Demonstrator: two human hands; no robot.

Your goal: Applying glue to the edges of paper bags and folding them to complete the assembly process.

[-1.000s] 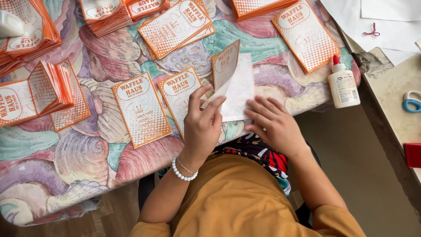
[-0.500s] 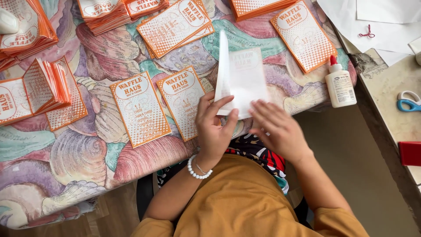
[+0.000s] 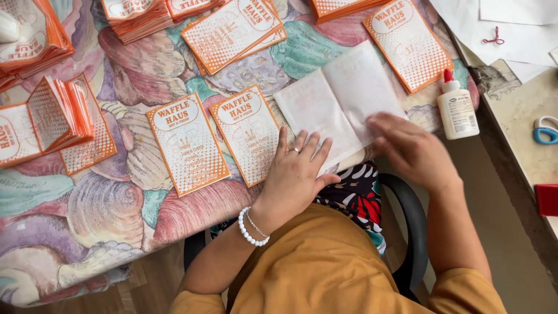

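A booklet (image 3: pixel 340 99) lies spread flat on the shell-patterned tablecloth (image 3: pixel 104 221), its white inside pages facing up. My left hand (image 3: pixel 296 171), with a ring and a white bead bracelet, rests palm down with fingers apart on the lower edge of the booklet's left page. My right hand (image 3: pixel 410 145) is blurred and lies flat on the lower corner of the right page. Neither hand grips anything. Two orange-and-white printed booklets (image 3: pixel 189 142) (image 3: pixel 249 132) lie closed just left of my left hand.
A white glue bottle with a red cap (image 3: pixel 457 107) stands right of the open booklet. Stacks of orange booklets (image 3: pixel 58 113) (image 3: pixel 232 32) (image 3: pixel 407 43) cover the table's back and left. Blue scissors (image 3: pixel 545 129), a red object (image 3: pixel 547 199) and white paper sheets (image 3: pixel 505 26) lie on the side surface at right.
The booklet, held up and folded between both hands before, has been opened and laid flat on the table. Both hands now press on its pages.
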